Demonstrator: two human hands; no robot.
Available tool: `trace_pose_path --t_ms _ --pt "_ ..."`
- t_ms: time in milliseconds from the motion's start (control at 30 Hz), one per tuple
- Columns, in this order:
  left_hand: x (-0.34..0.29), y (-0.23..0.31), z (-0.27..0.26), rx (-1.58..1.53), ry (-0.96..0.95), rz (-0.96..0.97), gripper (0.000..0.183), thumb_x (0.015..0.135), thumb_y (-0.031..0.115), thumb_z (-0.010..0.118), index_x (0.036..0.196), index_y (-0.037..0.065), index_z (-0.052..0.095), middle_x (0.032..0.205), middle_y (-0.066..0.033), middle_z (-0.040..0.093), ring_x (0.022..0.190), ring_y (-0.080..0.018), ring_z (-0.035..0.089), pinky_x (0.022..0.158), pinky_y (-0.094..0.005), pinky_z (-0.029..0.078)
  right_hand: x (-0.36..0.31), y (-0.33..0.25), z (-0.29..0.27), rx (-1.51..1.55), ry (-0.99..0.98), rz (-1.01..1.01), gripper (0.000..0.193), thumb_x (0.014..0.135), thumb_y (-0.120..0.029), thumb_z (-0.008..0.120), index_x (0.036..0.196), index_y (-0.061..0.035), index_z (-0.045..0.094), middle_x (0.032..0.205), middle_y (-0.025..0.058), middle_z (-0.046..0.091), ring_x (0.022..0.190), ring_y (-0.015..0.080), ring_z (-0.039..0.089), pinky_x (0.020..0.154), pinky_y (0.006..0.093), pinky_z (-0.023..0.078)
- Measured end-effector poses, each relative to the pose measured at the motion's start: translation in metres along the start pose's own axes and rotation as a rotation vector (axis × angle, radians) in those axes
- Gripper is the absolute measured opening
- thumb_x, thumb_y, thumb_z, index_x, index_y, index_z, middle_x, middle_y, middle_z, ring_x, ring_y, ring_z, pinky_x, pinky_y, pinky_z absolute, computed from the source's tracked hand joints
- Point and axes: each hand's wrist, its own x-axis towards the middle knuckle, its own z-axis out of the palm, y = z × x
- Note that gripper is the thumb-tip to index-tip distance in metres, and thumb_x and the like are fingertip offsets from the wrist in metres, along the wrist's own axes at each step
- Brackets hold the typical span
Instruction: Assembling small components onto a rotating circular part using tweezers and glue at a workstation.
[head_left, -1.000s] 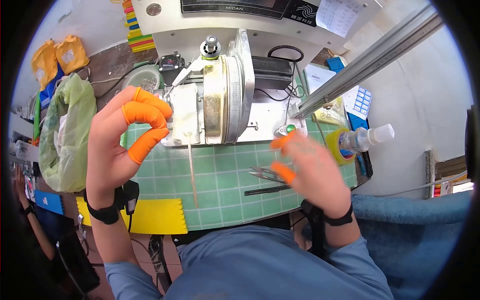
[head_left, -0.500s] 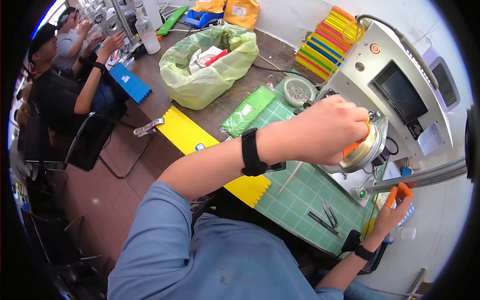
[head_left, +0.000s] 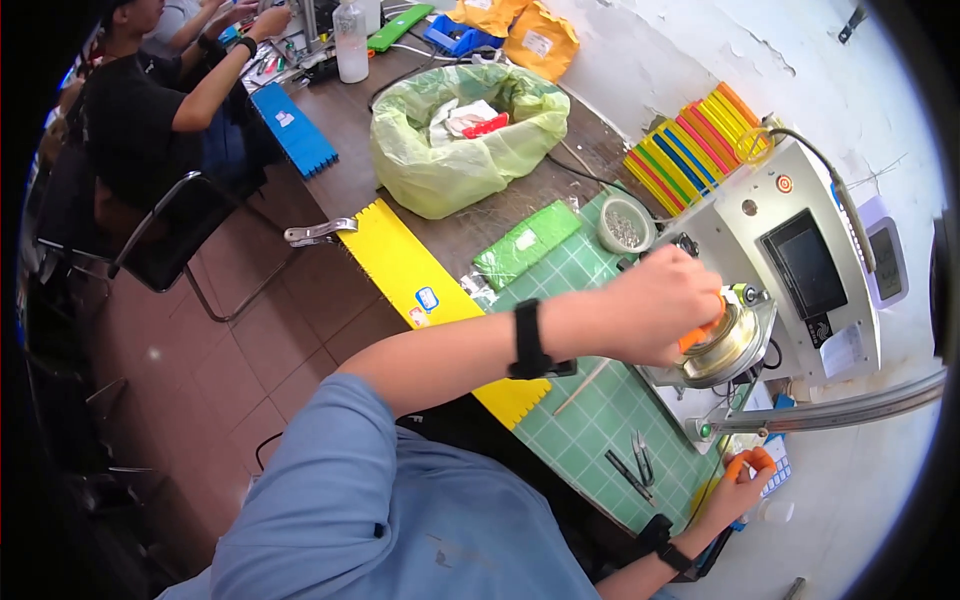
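Near edge of the mat: 2 tools, black pen and snips, lie side by side. Right hand is just off the mat's right end, well apart from the drum; its orange-capped fingers are bent, and whether they pinch anything cannot be told. Left hand is the nearer of 2. Its fingers curl down at the drum, tips partly hidden; grip cannot be confirmed. The drum, round, no clear long axis, lies immediately right of them, on the machine along the mat's far edge.
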Motion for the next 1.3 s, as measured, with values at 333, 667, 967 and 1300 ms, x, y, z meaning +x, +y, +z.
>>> trace_pose_path --t_ms 333,667,967,1300 --pt "-0.229 0.003 -0.201 -0.068 0.408 -0.852 0.019 0.099 0.007 0.069 0.116 -0.002 0.067 0.114 -0.0060 0.070 0.107 -0.0142 0.065 0.098 -0.0275 0.047 -0.031 -0.074 -0.028 0.121 -0.088 -0.013 0.044 0.096 0.000 0.071 0.137 -0.0012 0.057 0.108 0.0030 0.065 0.075 0.0041 0.058 0.062 0.0182 0.043" --pt "-0.478 0.069 -0.439 1.190 0.730 -1.227 0.025 0.099 0.016 0.071 0.118 0.001 0.072 0.107 -0.0086 0.076 0.096 -0.0161 0.071 0.087 -0.0287 0.054 -0.056 -0.194 0.050 0.278 -0.675 -0.594 0.026 0.078 -0.015 0.087 0.097 -0.0026 0.075 0.070 0.0062 0.065 0.057 0.0146 0.059 0.051 0.0264 0.043" --pt "-0.216 0.080 -0.258 0.675 0.495 -0.590 0.026 0.093 -0.008 0.061 0.119 -0.007 0.064 0.120 -0.0173 0.071 0.108 -0.0254 0.068 0.104 -0.0345 0.051 -0.086 -0.241 0.085 0.488 -0.934 -0.852 0.028 0.077 -0.014 0.088 0.102 -0.0059 0.078 0.076 0.0055 0.069 0.057 0.0176 0.062 0.047 0.0305 0.046" --pt "-0.122 0.144 -0.121 -0.331 0.174 -0.684 0.029 0.077 0.005 0.089 0.094 0.001 0.066 0.089 -0.0075 0.059 0.073 -0.0146 0.058 0.066 -0.0274 0.047 -0.105 -0.250 0.116 1.023 -1.068 -0.540 0.070 0.078 -0.013 0.090 0.139 0.0034 0.061 0.133 0.0236 0.063 0.107 0.0343 0.069 0.090 0.0416 0.057"
